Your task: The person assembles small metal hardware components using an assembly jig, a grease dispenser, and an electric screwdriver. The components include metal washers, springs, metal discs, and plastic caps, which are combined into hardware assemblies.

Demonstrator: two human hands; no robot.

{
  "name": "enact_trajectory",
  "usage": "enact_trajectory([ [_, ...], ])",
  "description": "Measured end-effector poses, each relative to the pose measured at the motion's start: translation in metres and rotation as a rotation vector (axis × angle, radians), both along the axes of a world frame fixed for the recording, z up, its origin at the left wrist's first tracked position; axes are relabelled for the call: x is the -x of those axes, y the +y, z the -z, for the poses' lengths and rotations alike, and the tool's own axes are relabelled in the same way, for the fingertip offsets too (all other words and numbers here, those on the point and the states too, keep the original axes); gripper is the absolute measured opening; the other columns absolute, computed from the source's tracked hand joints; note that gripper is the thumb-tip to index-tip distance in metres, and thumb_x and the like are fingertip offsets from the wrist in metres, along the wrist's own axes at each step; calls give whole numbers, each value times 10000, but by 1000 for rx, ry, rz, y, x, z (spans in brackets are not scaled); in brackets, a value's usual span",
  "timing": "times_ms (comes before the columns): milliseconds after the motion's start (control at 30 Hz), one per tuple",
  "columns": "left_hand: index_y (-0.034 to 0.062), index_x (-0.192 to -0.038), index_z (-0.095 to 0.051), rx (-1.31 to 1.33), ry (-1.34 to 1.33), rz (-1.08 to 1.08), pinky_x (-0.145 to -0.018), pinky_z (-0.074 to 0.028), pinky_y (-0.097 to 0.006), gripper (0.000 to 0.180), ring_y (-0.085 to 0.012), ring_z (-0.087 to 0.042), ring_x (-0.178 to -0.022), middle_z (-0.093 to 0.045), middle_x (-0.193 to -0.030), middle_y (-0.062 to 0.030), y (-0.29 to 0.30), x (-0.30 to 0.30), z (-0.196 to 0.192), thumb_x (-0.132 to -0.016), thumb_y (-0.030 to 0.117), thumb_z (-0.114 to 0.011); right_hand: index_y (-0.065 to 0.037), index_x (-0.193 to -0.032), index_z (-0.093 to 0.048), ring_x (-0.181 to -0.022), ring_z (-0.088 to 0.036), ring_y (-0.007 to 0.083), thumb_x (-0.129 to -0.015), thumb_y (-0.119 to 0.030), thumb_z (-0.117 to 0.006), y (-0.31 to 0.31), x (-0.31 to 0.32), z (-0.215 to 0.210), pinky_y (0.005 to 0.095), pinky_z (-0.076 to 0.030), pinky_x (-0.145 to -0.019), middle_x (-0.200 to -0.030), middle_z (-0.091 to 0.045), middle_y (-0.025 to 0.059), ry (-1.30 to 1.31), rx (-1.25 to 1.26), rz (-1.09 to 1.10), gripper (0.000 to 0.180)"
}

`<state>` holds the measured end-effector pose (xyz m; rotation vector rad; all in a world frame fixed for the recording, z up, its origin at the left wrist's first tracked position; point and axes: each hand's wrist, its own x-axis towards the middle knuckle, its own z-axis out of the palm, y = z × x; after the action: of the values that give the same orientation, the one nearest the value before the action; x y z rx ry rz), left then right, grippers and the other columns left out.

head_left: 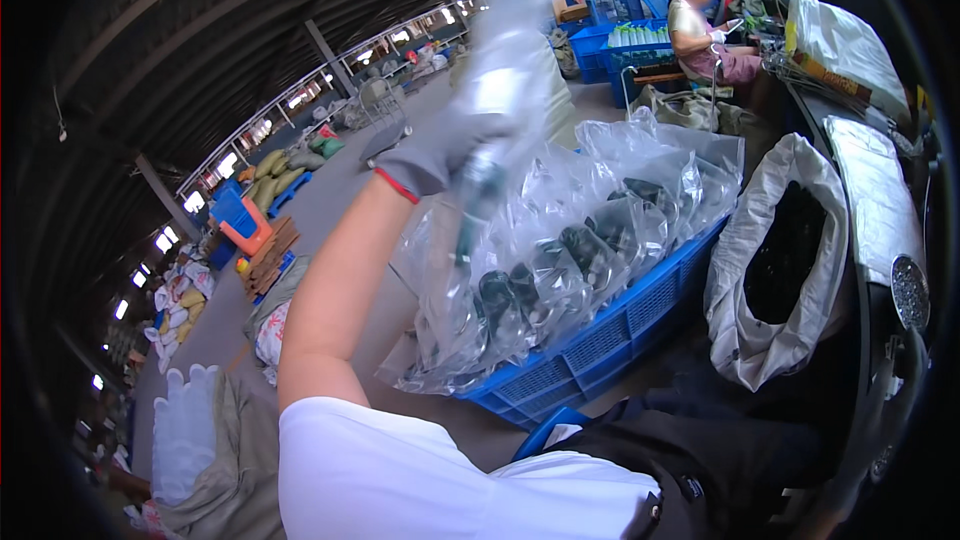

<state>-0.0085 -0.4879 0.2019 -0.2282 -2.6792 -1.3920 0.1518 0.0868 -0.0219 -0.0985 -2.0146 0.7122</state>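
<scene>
My left hand [437, 155], in a grey glove with a red cuff, is stretched out over the near-left part of a blue plastic crate [600, 360]. Its fingers are closed round a clear plastic bag [500, 90], which is smeared by motion and sticks up above the glove. Dark green contents show blurred below the hand; whether they belong to this bag I cannot tell. The crate is heaped with similar clear bags [540, 290] holding dark green pieces, some hanging over its rim. My right hand is out of the picture.
Right of the crate stands an open white woven sack [725, 290] of dark pieces, beside a workbench [825, 130]. A co-worker [695, 30] sits farther back near blue crates [590, 45]. Translucent plastic pieces [185, 430] and a grey-green sack [240, 480] lie at lower left.
</scene>
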Motion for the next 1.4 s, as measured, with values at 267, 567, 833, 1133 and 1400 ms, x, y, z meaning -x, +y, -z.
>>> enact_trajectory([
  [267, 10, -1055, -686, 1036, -176, -418, -812, -508, -405, 341, -357, -662, -935, -661, -1060, -256, -185, -31, 84, -906, 249, -495, 9, -1262, -529, -1184, -523, 275, -849, 53, -513, -40, 5, 19, 359, -418, -989, -1256, -524, 159, -154, 11, -188, 416],
  [567, 12, -1110, -668, 827, -553, -562, -892, -495, -396, 350, -364, -633, -1043, -649, -1146, -227, -215, -30, 163, -877, 234, -532, 18, -1237, -533, -1162, -531, 298, -820, 33, -541, -50, 7, 32, 374, -412, -996, -1235, -533, 164, -301, 45, -245, 417],
  [833, 58, -1137, -676, 1524, -648, 6, -950, -481, -400, 349, -329, -601, -1137, -614, -1245, -179, -302, -3, 225, -848, 230, -583, 24, -1223, -533, -1154, -535, 309, -820, 24, -539, -59, 7, 34, 376, -423, -984, -1224, -537, 176, -347, 53, -251, 404],
  [1133, 29, -1056, -688, 1385, -615, -505, -903, -507, -406, 286, -351, -630, -1070, -651, -1142, -204, -298, 36, 230, -844, 146, -536, 18, -1218, -536, -1147, -540, 318, -824, 18, -547, -51, -2, 45, 383, -424, -984, -1225, -539, 183, -393, 34, -206, 394],
  [1400, 0, -1127, -653, 1793, -577, -167, -896, -491, -431, 344, -403, -606, -1088, -636, -1151, -242, -288, 37, 207, -875, 200, -532, 23, -1200, -538, -1132, -543, 331, -835, -19, -552, -63, -8, 64, 397, -424, -981, -1190, -551, 188, -458, 78, -155, 367],
])
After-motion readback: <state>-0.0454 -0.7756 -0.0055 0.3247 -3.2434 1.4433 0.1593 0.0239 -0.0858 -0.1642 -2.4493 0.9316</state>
